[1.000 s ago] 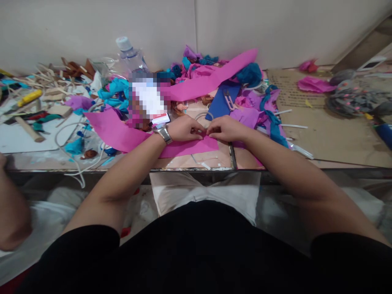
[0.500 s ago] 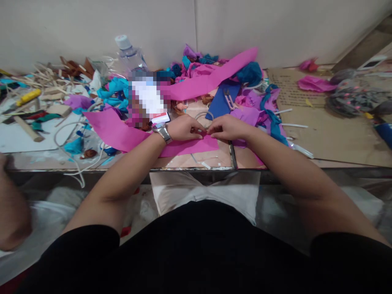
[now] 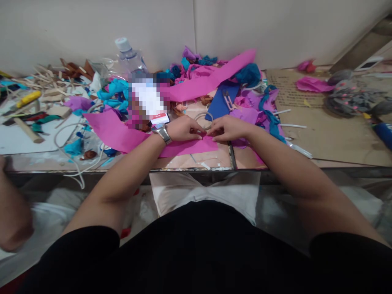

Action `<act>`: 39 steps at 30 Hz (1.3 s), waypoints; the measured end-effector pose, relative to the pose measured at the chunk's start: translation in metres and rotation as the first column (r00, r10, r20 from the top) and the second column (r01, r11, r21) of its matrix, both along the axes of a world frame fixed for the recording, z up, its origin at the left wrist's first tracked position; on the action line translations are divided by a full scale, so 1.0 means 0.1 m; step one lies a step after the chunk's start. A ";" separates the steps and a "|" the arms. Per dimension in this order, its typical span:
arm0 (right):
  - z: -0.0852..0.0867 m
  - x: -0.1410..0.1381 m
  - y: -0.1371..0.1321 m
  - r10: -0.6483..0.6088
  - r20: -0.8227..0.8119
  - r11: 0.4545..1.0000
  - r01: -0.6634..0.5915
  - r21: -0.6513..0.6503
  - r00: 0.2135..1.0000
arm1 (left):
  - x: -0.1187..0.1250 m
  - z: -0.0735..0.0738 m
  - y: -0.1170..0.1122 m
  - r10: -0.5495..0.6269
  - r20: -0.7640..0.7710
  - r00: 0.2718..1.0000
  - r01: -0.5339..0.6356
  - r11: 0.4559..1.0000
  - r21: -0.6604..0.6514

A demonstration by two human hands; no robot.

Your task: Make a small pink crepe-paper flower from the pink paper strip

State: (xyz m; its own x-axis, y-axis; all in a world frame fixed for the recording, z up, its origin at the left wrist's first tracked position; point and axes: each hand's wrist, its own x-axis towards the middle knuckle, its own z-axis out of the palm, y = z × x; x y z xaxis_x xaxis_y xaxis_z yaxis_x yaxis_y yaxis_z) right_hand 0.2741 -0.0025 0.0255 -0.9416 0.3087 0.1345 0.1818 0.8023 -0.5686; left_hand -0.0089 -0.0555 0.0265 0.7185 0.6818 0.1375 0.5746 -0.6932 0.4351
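Observation:
A long pink paper strip (image 3: 190, 148) lies across the table edge in front of me. My left hand (image 3: 184, 128), with a metal watch at its wrist, has thumb and fingers closed on the strip's upper edge. Close beside it, my right hand (image 3: 228, 128) pinches the same edge near the strip's right end. The fingertips of both hands almost meet, and a small fold in the paper shows under them. Just behind the fingers lies a pale ring of cord or tubing (image 3: 200, 116). A phone (image 3: 160, 119), partly blurred out, rests beyond my left wrist.
Small snips (image 3: 227, 100) lie on a blue sheet (image 3: 218, 102). Crumpled purple and teal pieces surround them. A clear bottle (image 3: 130, 57) stands at the back. Wooden sticks (image 3: 45, 77) and tools are heaped left; cardboard (image 3: 306, 134) covers the right. Another person's arm (image 3: 14, 208) shows at lower left.
Both hands stay nearly in place on the pink paper strip. My right fingertips have shifted slightly, and a small fold in the paper shows more clearly between the hands.

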 end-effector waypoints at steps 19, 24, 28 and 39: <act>-0.04 0.03 0.06 0.055 -0.019 0.997 -0.054 0.062 0.998 | 0.01 0.01 -0.01 0.015 -0.017 1.000 -0.016 1.000 -0.009; -0.04 0.03 0.05 0.047 0.001 0.997 -0.047 0.054 0.999 | 0.01 0.02 -0.02 0.005 -0.010 1.000 -0.005 1.000 -0.013; -0.05 0.02 0.03 0.046 -0.017 0.998 -0.046 0.051 0.999 | 0.00 0.01 0.00 -0.033 0.010 0.999 0.033 0.999 -0.001; -0.05 0.02 0.02 0.048 -0.021 0.998 -0.047 0.043 0.999 | 0.01 0.04 -0.03 -0.002 -0.070 0.998 0.003 1.000 0.024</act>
